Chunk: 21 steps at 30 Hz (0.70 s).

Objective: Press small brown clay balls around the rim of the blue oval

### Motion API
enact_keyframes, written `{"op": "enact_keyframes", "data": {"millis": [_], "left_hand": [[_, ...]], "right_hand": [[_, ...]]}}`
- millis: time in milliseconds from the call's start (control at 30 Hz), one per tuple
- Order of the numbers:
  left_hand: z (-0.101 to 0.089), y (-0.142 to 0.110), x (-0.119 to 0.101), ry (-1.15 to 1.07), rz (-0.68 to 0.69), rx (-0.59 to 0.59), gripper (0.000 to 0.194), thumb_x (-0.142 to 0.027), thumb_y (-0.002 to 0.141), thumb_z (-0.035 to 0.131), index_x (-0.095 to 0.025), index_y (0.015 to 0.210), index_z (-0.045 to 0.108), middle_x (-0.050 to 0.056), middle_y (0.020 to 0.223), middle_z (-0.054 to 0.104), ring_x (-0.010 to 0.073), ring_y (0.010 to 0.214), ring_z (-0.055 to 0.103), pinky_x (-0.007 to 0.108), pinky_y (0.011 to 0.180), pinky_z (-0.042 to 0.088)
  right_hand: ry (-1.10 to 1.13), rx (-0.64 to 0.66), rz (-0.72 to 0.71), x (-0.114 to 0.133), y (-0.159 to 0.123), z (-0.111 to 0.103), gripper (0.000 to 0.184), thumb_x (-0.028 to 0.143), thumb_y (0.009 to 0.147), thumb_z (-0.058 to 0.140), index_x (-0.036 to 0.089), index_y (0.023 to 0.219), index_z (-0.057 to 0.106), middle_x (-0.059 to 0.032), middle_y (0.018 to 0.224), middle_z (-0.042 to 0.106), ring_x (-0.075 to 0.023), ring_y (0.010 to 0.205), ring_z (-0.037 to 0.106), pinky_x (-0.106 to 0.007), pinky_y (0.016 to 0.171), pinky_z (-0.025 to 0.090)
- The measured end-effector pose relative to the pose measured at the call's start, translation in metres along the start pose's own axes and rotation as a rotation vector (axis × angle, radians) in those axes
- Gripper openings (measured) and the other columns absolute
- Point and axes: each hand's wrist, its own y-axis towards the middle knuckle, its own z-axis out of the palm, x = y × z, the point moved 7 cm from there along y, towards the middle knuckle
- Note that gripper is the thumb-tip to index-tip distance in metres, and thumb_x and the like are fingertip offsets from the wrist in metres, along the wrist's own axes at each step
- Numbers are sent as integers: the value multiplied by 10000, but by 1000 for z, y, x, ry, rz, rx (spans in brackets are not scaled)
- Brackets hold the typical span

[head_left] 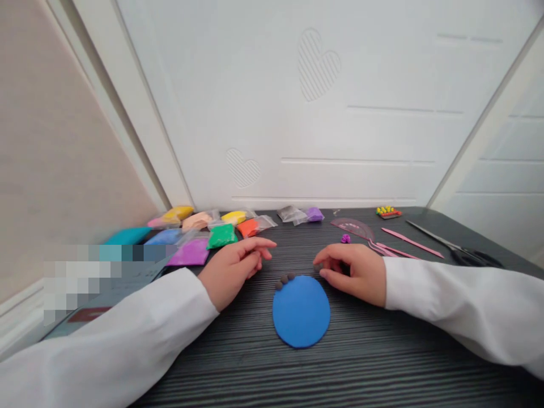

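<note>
- Lower centre of the frame, nearest to me: a dark, grained tabletop (238, 368) with a flat blue disc (301, 314) lying on it, probably placed midway so both hands can reach it.
- On the disc's upper-left rim: three dark balls (284, 280) set side by side in a short arc, seemingly lined up to follow the curve.
- Right of centre: the right hand (321, 267), just beyond the disc's upper-right edge, thumb and forefinger pinching a small dark lump (317, 268). The fingertip grip presumably suits something so little.
- Left of centre: the left hand (261, 258), fingers loosely spread, forefinger stretched out and the others bent. Nothing shows in it, though its underside is hidden from me.
- Right side, farther back: black-handled scissors (457, 247), pink tools (412, 242), a clear pink protractor-like piece (355, 228) and a small magenta piece (345, 238), perhaps laid there to leave working room.
- Middle left, beyond the left hand: bright packets (222, 236), likely pushed back out of the way.
- Farthest, filling the top: a white panel (263, 102) with embossed hearts.
</note>
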Motion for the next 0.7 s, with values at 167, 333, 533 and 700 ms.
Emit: {"op": "enact_keyframes", "data": {"millis": [167,333,533,700], "left_hand": [[1,-9,-14,272,-7,52,304,-165,725,327,-200,817,615,-28,610,524,117,585,471,240,560,350],[7,-17,-28,435,44,53,226,-157,696,378,-190,694,602,-33,640,564,116,620,496,222,577,358],[7,-17,-20,556,98,-24,170,-259,715,441,-220,768,598,-32,595,540,117,547,469,230,509,329],[4,-14,-18,494,65,-34,161,-269,701,484,-237,786,618,-48,496,466,103,488,426,220,467,305]], "right_hand": [[-101,3,-113,-3,21,10,216,177,713,511,170,917,585,5,682,537,-98,583,457,-238,552,374],[-61,30,-179,-2,21,12,228,190,719,512,192,932,595,-18,754,554,-115,677,496,-249,616,394],[-17,42,-130,-3,20,8,185,161,736,511,189,903,587,4,727,560,-82,602,474,-221,572,393],[45,6,-121,9,21,5,152,212,735,541,196,883,572,6,731,567,-90,625,495,-222,570,410]]}}
